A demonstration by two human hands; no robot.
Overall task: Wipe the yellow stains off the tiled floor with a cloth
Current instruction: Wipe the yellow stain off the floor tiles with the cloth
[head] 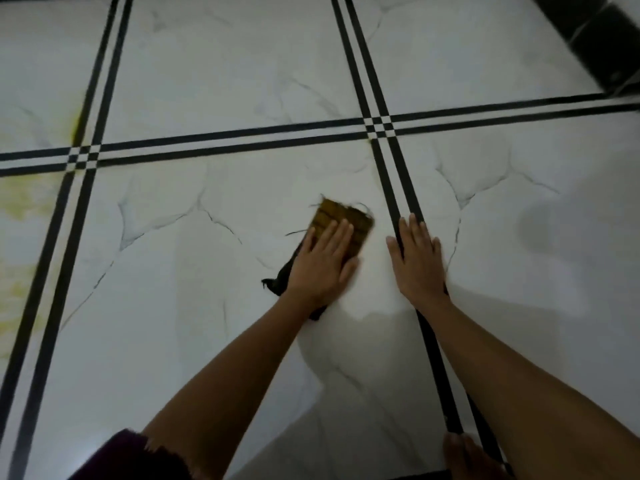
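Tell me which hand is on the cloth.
The left hand. It lies flat on the brown-and-dark cloth, fingers spread over it. The right hand rests palm down on bare tiled floor, across the black stripes, touching no cloth.

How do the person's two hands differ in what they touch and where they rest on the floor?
The left hand presses flat on the cloth; the right hand lies on bare floor with nothing under it. The left hand sits within one tile; the right hand lies across the black stripes. Both are flat, palm down, fingers extended.
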